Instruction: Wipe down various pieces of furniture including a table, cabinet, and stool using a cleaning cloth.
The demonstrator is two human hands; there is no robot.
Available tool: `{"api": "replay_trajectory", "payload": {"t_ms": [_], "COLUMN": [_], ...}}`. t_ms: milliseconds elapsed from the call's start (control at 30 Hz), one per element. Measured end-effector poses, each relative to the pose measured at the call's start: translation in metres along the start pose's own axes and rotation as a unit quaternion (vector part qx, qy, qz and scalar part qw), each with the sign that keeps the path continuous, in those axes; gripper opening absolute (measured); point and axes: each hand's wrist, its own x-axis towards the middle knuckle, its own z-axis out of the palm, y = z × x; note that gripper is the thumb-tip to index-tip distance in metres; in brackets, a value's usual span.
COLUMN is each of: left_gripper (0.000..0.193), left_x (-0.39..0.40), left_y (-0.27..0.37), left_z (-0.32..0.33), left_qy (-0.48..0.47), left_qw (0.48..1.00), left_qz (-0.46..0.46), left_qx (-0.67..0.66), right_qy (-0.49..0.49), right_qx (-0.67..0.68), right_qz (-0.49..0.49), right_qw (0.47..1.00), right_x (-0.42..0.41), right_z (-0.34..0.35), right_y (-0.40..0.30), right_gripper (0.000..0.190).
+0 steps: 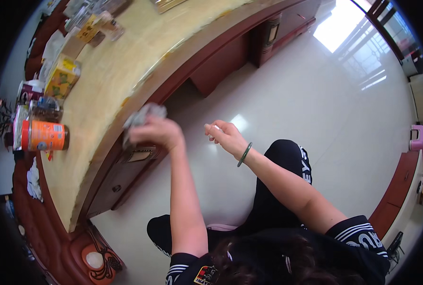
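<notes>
A blurred grey cloth [145, 117] is bunched in my left hand [158, 133], at the front edge of the curved, cream stone-like tabletop [101, 92]. The red-brown wooden front with a drawer or door [129, 174] lies just below that hand. To its right, my right hand [224, 137] is held above the floor with curled fingers; a small white item [215, 131] shows between them, too little of it to name. A dark green bangle [244, 154] circles the right wrist. The two hands are apart.
A red-lidded orange-labelled jar [47, 135], a yellow carton [63, 78] and several clear containers [108, 26] stand along the far side of the tabletop. A carved red-brown seat [37, 228] is at lower left. My knee [286, 156] is below my right hand.
</notes>
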Motion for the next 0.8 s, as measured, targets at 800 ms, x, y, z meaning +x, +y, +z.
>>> {"api": "replay_trajectory", "payload": {"t_ms": [800], "left_gripper": [0.017], "left_x": [-0.024], "left_y": [0.158], "left_z": [0.119], "left_qy": [-0.342], "left_qw": [0.630], "left_qz": [0.692], "left_qx": [0.077], "right_qy": [0.317], "right_qx": [0.319], "right_qz": [0.023], "right_qw": [0.893], "right_x": [0.004], "right_z": [-0.204], "right_y": [0.055], "right_gripper": [0.026]}}
